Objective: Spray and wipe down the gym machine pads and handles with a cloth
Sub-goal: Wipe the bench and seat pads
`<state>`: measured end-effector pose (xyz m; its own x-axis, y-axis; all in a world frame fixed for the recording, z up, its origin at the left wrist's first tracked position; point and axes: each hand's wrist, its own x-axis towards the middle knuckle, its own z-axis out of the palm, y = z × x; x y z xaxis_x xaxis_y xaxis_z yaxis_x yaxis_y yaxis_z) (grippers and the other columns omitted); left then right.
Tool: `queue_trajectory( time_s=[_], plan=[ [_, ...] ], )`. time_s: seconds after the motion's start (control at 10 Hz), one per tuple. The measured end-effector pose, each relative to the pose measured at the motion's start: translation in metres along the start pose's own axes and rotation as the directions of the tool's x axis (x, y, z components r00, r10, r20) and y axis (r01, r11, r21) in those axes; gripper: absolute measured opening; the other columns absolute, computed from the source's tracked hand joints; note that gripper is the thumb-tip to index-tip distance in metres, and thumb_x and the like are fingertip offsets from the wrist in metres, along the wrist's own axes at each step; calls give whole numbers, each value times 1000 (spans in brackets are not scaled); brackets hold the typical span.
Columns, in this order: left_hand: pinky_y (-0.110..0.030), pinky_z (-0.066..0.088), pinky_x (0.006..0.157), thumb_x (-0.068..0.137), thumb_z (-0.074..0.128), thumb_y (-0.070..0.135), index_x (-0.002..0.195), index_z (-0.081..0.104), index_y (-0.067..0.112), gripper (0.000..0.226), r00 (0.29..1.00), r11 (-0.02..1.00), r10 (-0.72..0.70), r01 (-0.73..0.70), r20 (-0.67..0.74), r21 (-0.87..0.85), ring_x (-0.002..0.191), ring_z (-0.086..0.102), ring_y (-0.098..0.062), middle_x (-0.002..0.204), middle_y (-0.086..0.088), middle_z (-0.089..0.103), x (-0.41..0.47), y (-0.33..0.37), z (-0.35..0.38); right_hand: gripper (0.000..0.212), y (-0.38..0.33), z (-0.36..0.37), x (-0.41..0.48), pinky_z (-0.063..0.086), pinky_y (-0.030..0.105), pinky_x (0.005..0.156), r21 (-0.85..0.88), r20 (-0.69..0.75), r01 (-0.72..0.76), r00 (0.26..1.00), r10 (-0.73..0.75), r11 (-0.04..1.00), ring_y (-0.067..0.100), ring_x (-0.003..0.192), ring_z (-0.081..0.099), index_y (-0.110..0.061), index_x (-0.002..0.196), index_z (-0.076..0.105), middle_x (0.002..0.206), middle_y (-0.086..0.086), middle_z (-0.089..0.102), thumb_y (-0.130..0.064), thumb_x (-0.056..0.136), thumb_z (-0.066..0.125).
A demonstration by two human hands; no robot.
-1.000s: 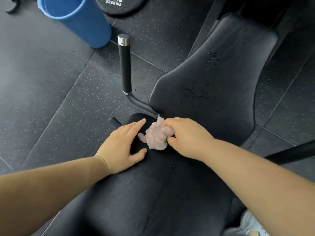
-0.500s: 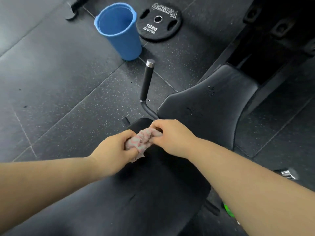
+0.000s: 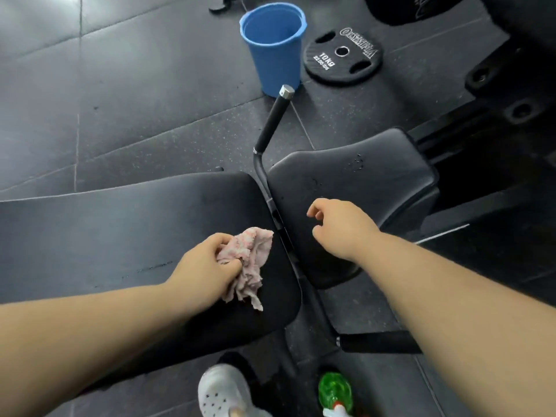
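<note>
Dark rubber floor (image 3: 135, 94) tiles, flecked with pale specks, meet in thin seams. Well ahead of the left grip (image 3: 207, 266) a blue bucket (image 3: 275, 49) stands upright. Just beside it, to the right, a black plate (image 3: 343, 57) marked 10 kg lies flat. Far ahead of the right grip (image 3: 340, 227) is a black frame (image 3: 511, 94) with bolt holes. Pale light glares on the floor far ahead and left.

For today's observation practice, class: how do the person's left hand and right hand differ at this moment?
The left hand grips a crumpled pink cloth; the right hand holds nothing. The left hand is over the long pad, the right hand over the shorter pad. The left hand's fingers curl tightly, the right hand's loosely. Both are bare and reach forward.
</note>
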<state>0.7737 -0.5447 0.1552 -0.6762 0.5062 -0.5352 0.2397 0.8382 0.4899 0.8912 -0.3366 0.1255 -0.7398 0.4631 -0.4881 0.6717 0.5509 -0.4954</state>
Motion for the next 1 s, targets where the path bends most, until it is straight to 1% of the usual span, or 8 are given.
queue_trajectory(
  time_s=[0.1,0.3,0.4,0.5,0.6,0.7,0.9,1.0],
  plan=[
    [-26,49,77,86,60,22,99,59,36,19,992,999,-14,9,-122,-43,87,63,-5,92,16,68,26,-12,6,37,-5,2,33,47,37,93,-121,-23,77,997,-80,990,23,117,52,-25,128,53,132,-1,55,-19,93,50],
    [-24,42,59,84,64,33,85,56,18,16,960,996,9,-32,-279,-78,68,60,-8,79,5,65,76,0,29,45,9,-9,78,43,37,97,-357,-94,151,976,-197,922,22,128,46,-31,138,48,140,-4,51,-26,94,50],
    [-32,38,58,83,64,34,83,48,15,25,939,995,96,-86,-330,46,73,55,-17,79,3,60,104,12,41,53,21,2,102,16,45,120,-557,-74,186,959,-272,809,20,151,13,-35,151,30,163,-6,19,-41,100,41],
    [-32,36,65,88,59,21,100,48,16,17,887,989,146,-115,-438,98,82,52,-24,94,-2,59,143,15,57,56,32,23,122,-3,48,121,-665,-167,152,924,-343,731,17,152,-1,-37,154,19,166,-7,6,-49,100,28],
    [-36,36,69,95,50,15,117,55,19,23,834,937,261,-97,-486,337,94,56,-29,111,-6,57,182,19,74,56,41,37,130,-2,50,121,-674,-241,141,886,-396,725,17,152,2,-36,153,23,165,-7,9,-51,98,27],
    [-38,41,67,96,47,12,111,61,18,21,816,892,296,-50,-497,449,92,59,-29,110,-7,60,205,35,84,57,44,36,134,-1,51,121,-692,-249,134,878,-409,710,18,152,3,-36,152,24,165,-6,11,-51,98,27],
    [-27,44,66,99,46,14,123,61,4,30,974,919,115,-30,-194,394,92,66,-26,107,-11,67,210,47,83,57,45,38,135,-1,53,120,-692,-246,152,869,-429,706,20,152,5,-34,152,26,165,-5,13,-51,97,27],
    [-26,43,73,99,49,12,126,60,1,31,986,944,84,-33,-145,328,110,64,-29,121,-14,66,201,45,80,56,44,38,133,-1,53,121,-693,-254,154,862,-438,705,21,152,4,-33,151,27,165,-4,14,-50,98,27]
  ],
)
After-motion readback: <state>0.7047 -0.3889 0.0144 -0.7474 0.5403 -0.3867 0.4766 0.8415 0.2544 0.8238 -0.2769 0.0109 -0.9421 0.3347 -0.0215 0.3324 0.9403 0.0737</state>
